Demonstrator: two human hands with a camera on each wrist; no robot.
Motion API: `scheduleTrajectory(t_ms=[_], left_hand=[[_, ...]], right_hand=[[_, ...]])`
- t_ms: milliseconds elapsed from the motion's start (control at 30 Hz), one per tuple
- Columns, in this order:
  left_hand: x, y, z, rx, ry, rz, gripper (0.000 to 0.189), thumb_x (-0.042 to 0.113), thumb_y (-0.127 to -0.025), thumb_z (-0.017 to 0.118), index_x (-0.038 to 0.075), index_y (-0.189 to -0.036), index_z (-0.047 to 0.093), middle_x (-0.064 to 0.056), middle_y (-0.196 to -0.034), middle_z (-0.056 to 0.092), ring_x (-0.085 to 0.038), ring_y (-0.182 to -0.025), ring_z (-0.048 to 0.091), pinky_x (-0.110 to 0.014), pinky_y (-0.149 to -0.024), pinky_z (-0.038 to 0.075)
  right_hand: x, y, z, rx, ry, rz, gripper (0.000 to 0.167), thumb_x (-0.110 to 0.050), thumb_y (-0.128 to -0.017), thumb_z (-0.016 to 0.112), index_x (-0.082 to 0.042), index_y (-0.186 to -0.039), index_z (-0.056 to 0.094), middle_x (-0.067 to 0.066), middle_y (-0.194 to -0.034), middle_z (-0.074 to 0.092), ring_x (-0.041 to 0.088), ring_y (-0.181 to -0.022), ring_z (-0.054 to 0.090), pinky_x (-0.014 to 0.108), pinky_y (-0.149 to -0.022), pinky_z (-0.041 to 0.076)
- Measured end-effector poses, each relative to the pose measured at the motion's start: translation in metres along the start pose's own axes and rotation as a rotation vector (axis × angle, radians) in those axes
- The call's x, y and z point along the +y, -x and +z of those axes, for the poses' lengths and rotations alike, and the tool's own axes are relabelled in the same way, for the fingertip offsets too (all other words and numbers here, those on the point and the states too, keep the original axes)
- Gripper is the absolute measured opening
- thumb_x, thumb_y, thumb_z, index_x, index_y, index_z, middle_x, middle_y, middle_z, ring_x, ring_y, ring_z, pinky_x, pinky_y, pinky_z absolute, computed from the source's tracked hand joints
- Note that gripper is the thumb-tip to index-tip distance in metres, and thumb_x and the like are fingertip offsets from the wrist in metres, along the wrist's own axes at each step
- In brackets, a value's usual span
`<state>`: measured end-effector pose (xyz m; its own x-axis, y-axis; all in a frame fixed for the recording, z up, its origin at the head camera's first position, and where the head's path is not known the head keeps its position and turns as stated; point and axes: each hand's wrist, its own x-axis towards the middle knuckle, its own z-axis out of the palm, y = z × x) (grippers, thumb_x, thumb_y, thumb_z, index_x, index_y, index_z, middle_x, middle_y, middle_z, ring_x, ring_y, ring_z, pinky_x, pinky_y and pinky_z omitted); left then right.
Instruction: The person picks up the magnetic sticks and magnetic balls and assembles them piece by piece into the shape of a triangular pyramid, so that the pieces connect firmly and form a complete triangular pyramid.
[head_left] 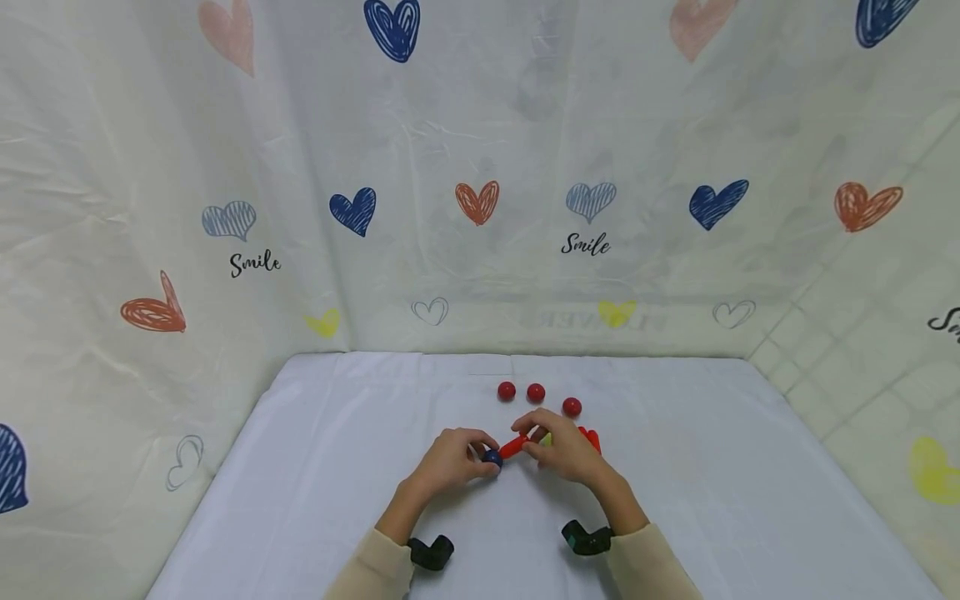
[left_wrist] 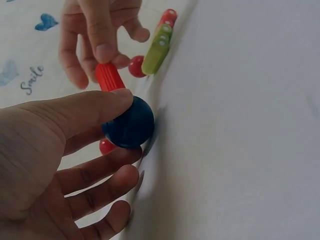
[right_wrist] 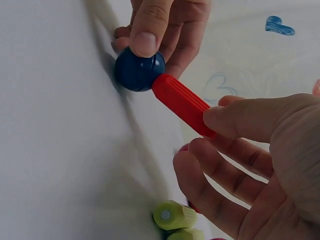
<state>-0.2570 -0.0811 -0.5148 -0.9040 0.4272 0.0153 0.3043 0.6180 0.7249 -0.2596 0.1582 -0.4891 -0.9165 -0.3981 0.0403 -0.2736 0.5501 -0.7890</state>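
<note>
My left hand [head_left: 452, 460] pinches a dark blue ball [left_wrist: 131, 125] between thumb and fingers, its other fingers spread below. From the opposite side, my right hand [head_left: 567, 452] holds a short red ridged rod [right_wrist: 181, 104] by its far end, between thumb and fingers. The rod's other end meets the ball, as the right wrist view shows. Both pieces are close over the white table. Beyond my right hand lie green rods [right_wrist: 175, 214] with silvery discs on their ends, partly hidden by that hand in the head view, and red rods [head_left: 593, 439] beside them.
Three red balls, a left one [head_left: 506, 391], a middle one [head_left: 536, 392] and a right one [head_left: 572, 407], sit farther back on the white tablecloth [head_left: 315, 467]. A heart-printed curtain [head_left: 480, 275] encloses the table's back and sides. Black wrist devices [head_left: 431, 552] are strapped to both wrists.
</note>
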Motion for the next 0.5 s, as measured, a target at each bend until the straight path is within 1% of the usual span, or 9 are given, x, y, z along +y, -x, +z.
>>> scheduleTrajectory(t_ms=[133,233,400,500], left_hand=[[-0.003,0.000,-0.003,0.012,-0.005,-0.008,0.026,0.028,-0.086,0.084,0.021,-0.110,0.076,0.004,-0.095,0.072,-0.010,-0.081,0.059,-0.025,-0.074,0.051],[-0.006,-0.001,-0.006,0.019,-0.006,-0.015,0.026,0.028,-0.085,0.084,0.022,-0.109,0.076,0.005,-0.095,0.072,-0.010,-0.082,0.060,-0.026,-0.075,0.051],[-0.011,0.000,-0.010,0.025,0.003,-0.038,0.025,0.029,-0.086,0.083,0.024,-0.110,0.076,0.005,-0.096,0.071,-0.012,-0.084,0.060,-0.030,-0.076,0.051],[-0.013,0.001,-0.014,0.028,0.008,-0.048,0.025,0.029,-0.086,0.083,0.024,-0.110,0.075,0.004,-0.097,0.071,-0.013,-0.085,0.060,-0.031,-0.077,0.051]], right_hand=[[0.003,0.001,-0.005,0.042,0.014,0.023,0.028,-0.009,-0.095,0.071,-0.014,-0.121,0.068,0.006,-0.118,0.067,0.021,-0.099,0.063,0.026,-0.068,0.058],[0.006,0.000,-0.013,0.088,0.030,0.045,0.028,-0.010,-0.094,0.072,-0.014,-0.121,0.068,0.008,-0.117,0.068,0.020,-0.100,0.063,0.026,-0.073,0.057],[0.019,0.001,-0.028,0.169,0.065,0.059,0.029,-0.012,-0.095,0.072,-0.015,-0.124,0.067,0.010,-0.120,0.068,0.020,-0.100,0.063,0.027,-0.079,0.054],[0.027,0.003,-0.037,0.216,0.069,0.074,0.030,-0.014,-0.096,0.071,-0.017,-0.125,0.066,0.010,-0.117,0.068,0.022,-0.101,0.062,0.028,-0.080,0.054]])
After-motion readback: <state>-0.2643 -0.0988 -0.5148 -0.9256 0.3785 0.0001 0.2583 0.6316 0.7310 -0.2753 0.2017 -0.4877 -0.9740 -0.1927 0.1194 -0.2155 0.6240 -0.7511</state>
